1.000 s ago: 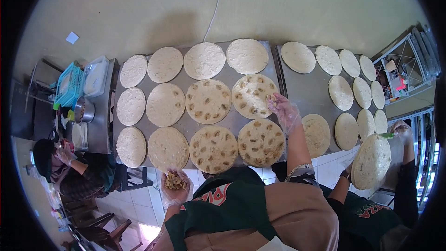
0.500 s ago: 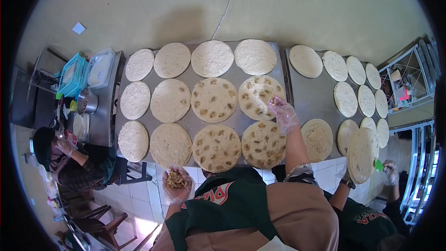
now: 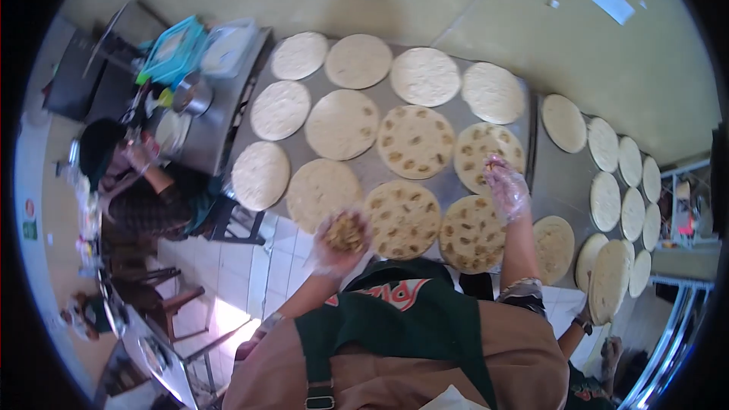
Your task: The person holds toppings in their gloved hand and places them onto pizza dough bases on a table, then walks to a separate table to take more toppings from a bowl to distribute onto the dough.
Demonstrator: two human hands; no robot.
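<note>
My left hand (image 3: pixel 339 249), in a clear plastic glove, is cupped palm up around a heap of brown topping slices (image 3: pixel 345 232) near the table's front edge. Beside it lies a plain round pizza base (image 3: pixel 323 191). My right hand (image 3: pixel 507 188), gloved too, is over a pizza base (image 3: pixel 472 153) dotted with brown slices, its fingers pinched together. What is between those fingertips is too small to make out. Two more bases with brown slices, a middle one (image 3: pixel 415 141) and a front one (image 3: pixel 402 222), lie to the left. Another dotted base (image 3: pixel 472 239) sits just below my right hand.
Several plain bases fill the back and left of the metal table (image 3: pixel 250 127). A second metal table (image 3: pixel 558 175) holds more bases. On the right, a co-worker's hand supports a base (image 3: pixel 610 281). Another person (image 3: pixel 156 190) sits at left by a metal pot (image 3: pixel 193 94) and blue basket (image 3: pixel 175 49).
The whole view has turned and shifted. My left hand has come up closer to the table edge with its handful of slices. My right hand stays over the same base.
</note>
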